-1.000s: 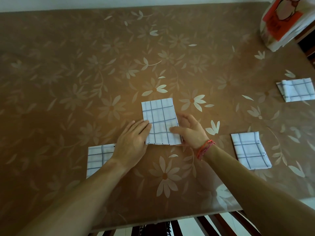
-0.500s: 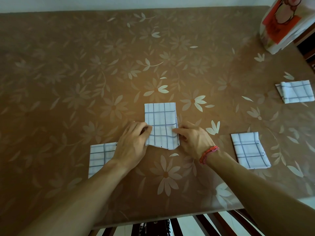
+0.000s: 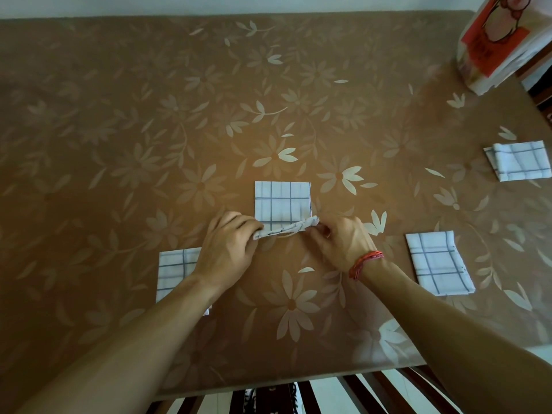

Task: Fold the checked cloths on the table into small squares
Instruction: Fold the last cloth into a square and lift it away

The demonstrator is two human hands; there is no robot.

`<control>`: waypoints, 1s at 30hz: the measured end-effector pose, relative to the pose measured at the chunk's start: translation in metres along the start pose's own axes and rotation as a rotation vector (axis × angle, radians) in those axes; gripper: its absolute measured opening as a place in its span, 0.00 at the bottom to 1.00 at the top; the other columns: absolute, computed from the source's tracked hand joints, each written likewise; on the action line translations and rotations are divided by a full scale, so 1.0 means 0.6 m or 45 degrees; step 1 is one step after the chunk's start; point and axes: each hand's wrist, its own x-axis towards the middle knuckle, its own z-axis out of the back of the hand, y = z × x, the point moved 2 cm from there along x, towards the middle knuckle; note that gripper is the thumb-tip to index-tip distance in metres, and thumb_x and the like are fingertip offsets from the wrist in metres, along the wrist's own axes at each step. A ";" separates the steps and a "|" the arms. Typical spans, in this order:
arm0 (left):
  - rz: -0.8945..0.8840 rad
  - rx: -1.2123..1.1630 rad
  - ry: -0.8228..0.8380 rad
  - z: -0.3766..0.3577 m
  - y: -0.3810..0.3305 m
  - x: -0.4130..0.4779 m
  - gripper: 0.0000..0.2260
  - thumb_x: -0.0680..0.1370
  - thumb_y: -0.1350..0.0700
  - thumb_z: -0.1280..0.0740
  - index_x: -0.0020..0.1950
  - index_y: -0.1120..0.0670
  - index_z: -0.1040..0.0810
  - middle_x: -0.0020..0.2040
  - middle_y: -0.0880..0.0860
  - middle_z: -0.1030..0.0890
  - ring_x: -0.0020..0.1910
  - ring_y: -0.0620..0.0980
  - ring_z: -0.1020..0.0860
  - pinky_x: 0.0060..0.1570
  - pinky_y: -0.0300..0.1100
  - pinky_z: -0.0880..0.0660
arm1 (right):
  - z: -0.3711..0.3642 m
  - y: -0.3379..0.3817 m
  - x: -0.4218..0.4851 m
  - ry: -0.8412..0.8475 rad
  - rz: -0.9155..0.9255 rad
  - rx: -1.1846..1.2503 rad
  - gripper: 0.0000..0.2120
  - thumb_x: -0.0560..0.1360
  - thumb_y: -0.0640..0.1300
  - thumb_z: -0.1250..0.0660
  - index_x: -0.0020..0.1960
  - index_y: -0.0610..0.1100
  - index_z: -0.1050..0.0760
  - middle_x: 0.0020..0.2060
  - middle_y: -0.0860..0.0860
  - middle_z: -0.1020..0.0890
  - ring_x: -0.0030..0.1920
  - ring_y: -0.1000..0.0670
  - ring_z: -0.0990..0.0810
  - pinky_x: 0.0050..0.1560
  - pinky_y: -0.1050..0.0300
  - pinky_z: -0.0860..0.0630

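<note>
Your left hand (image 3: 227, 246) has its fingers curled round the near left corner of the checked cloth (image 3: 282, 203), pinching it. Your right hand (image 3: 340, 243) pinches the near right corner in the same way, and a red thread band (image 3: 366, 261) sits on that wrist. Between your hands the cloth's near edge is lifted off the counter (image 3: 209, 100) in a narrow, slightly rolled strip. Its far part lies flat just beyond your knuckles, about midway across the counter's near half.

Your left wrist and forearm cover part of a second folded cloth (image 3: 173, 267), which lies flat near the front edge. A third folded cloth (image 3: 436, 261) lies to the right of your right forearm, apart from it. A fourth cloth (image 3: 519, 159) sits farther off at the right edge of view, with one side turned over on itself.

The counter carries a brown covering printed with pale flowers. At its far right corner stands a white and red bag (image 3: 495, 40). Dark slats (image 3: 298, 395) show below the near edge.
</note>
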 end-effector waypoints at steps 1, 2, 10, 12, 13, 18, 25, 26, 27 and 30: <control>0.038 -0.035 -0.013 0.003 0.001 0.005 0.11 0.79 0.53 0.40 0.52 0.54 0.19 0.47 0.46 0.18 0.53 0.48 0.26 0.52 0.41 0.37 | 0.044 0.051 0.006 -0.104 0.009 0.094 0.09 0.74 0.48 0.33 0.36 0.53 0.27 0.27 0.58 0.28 0.28 0.55 0.31 0.30 0.59 0.29; 0.096 -0.054 -0.024 0.002 0.001 0.009 0.09 0.79 0.53 0.39 0.52 0.53 0.19 0.45 0.46 0.19 0.51 0.48 0.26 0.51 0.41 0.37 | 0.065 0.077 0.011 -0.108 0.012 0.119 0.06 0.75 0.47 0.33 0.39 0.53 0.24 0.27 0.58 0.27 0.29 0.53 0.30 0.32 0.58 0.28; 0.277 -0.141 -0.019 0.000 0.008 0.043 0.08 0.77 0.56 0.32 0.54 0.54 0.24 0.42 0.44 0.21 0.48 0.50 0.25 0.53 0.45 0.35 | 0.063 0.078 0.037 -0.091 -0.219 0.299 0.04 0.75 0.47 0.33 0.48 0.49 0.23 0.38 0.56 0.18 0.38 0.55 0.24 0.39 0.62 0.29; 0.294 -0.138 -0.001 -0.003 0.011 0.049 0.11 0.77 0.55 0.32 0.59 0.53 0.24 0.43 0.45 0.19 0.49 0.50 0.25 0.54 0.47 0.35 | 0.056 0.077 0.045 -0.080 -0.255 0.303 0.02 0.75 0.47 0.34 0.47 0.50 0.24 0.37 0.58 0.19 0.38 0.54 0.22 0.39 0.60 0.26; 0.303 -0.139 0.003 -0.003 0.012 0.052 0.12 0.77 0.55 0.32 0.60 0.53 0.25 0.43 0.46 0.19 0.50 0.51 0.25 0.55 0.48 0.35 | 0.055 0.080 0.049 -0.081 -0.277 0.312 0.01 0.74 0.47 0.34 0.46 0.51 0.24 0.36 0.58 0.19 0.38 0.53 0.22 0.39 0.59 0.26; 0.309 -0.114 0.003 -0.008 0.019 0.065 0.16 0.77 0.54 0.33 0.65 0.52 0.26 0.40 0.45 0.22 0.52 0.51 0.25 0.58 0.49 0.34 | 0.046 0.081 0.067 -0.096 -0.322 0.314 0.05 0.75 0.47 0.35 0.50 0.49 0.24 0.33 0.60 0.23 0.39 0.52 0.22 0.39 0.56 0.24; 0.239 0.101 0.000 -0.019 0.029 0.072 0.22 0.77 0.52 0.32 0.70 0.54 0.31 0.57 0.53 0.23 0.57 0.55 0.28 0.60 0.52 0.32 | 0.048 0.086 0.078 -0.079 -0.298 0.212 0.12 0.76 0.48 0.37 0.59 0.51 0.29 0.38 0.54 0.20 0.40 0.47 0.21 0.42 0.51 0.23; 0.216 0.133 0.010 -0.018 0.030 0.073 0.24 0.77 0.52 0.32 0.71 0.55 0.32 0.60 0.54 0.25 0.59 0.55 0.29 0.61 0.53 0.32 | 0.048 0.086 0.081 -0.085 -0.298 0.200 0.13 0.76 0.48 0.37 0.60 0.51 0.30 0.39 0.53 0.21 0.41 0.46 0.21 0.42 0.50 0.23; 0.179 0.163 0.022 -0.016 0.030 0.074 0.26 0.77 0.52 0.32 0.72 0.56 0.34 0.64 0.54 0.27 0.62 0.55 0.30 0.61 0.53 0.33 | 0.046 0.087 0.080 -0.080 -0.301 0.186 0.13 0.76 0.48 0.38 0.60 0.51 0.30 0.40 0.52 0.21 0.41 0.45 0.21 0.42 0.50 0.23; -0.011 0.269 0.077 -0.012 0.028 0.078 0.26 0.77 0.56 0.33 0.74 0.58 0.34 0.72 0.56 0.33 0.69 0.54 0.34 0.62 0.53 0.33 | 0.050 0.092 0.080 -0.103 -0.287 0.174 0.17 0.75 0.48 0.37 0.63 0.53 0.34 0.47 0.50 0.21 0.45 0.44 0.22 0.45 0.49 0.24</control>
